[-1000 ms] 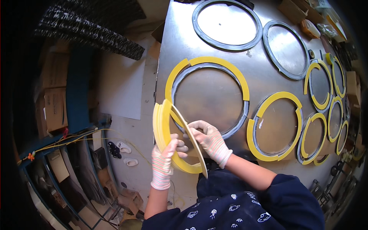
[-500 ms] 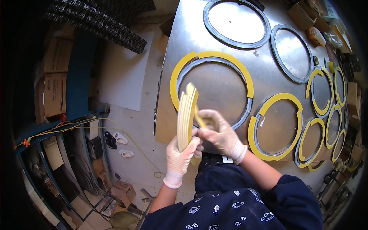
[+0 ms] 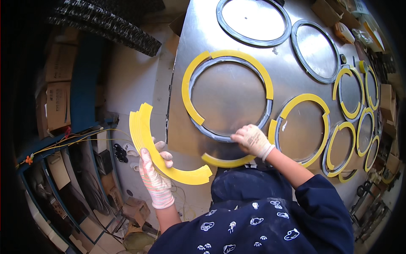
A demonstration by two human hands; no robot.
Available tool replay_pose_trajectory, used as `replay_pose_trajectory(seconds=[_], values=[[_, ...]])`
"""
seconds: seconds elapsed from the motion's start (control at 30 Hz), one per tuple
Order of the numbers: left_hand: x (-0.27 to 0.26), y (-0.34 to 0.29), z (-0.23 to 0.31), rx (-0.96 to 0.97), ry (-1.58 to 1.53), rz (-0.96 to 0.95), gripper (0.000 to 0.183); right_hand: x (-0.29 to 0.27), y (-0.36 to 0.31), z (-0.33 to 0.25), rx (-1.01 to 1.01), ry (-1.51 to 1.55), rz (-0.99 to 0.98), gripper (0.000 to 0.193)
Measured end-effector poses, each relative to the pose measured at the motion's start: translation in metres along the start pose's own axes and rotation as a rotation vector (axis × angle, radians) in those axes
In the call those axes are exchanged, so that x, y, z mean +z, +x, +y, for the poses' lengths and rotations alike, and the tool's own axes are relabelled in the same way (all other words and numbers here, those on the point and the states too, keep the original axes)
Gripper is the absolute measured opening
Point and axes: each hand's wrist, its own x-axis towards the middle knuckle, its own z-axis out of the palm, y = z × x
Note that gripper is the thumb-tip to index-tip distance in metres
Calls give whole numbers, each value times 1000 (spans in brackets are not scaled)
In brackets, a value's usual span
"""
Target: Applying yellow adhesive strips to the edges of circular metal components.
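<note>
My left hand point(image 3: 155, 178) is wrapped round a fanned stack of yellow curved strips point(image 3: 146, 135), held up left of the table's near edge. My right hand point(image 3: 253, 142), in a white glove like the left, reaches over the near side of a large grey ring point(image 3: 190, 91). Its fingers are bent together at the ring's rim, and whatever is between them is hidden. Yellow arcs point(image 3: 243, 57) lie along the left, far and right parts of this ring. One loose yellow curved strip point(image 3: 224, 162) sits at the table's near edge, below the right hand.
The metal table point(image 3: 198, 25) carries two bare grey rings point(image 3: 224, 23) at the far side. Several smaller rings with yellow arcs point(image 3: 304, 98) stand to the right. Cardboard boxes point(image 3: 58, 101) and blue shelving point(image 3: 86, 84) are on the left. A yellow cord point(image 3: 63, 144) crosses there.
My left hand has moved left and down with the stack, which now shows its broad yellow face. My right hand has parted from it and moved to the ring's near rim. A loose strip now lies at the table's edge.
</note>
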Motion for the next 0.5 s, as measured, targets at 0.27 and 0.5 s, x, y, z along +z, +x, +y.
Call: replay_pose_trajectory(seconds=[0.27, 0.5], values=[[-5, 10, 12, -5, 57, 12, 53, 22, -53, -26, -218, -220, -257, 22], [12, 1, 0, -49, 105, -3, 54, 54, -68, -40, -102, -87, -300, 15]])
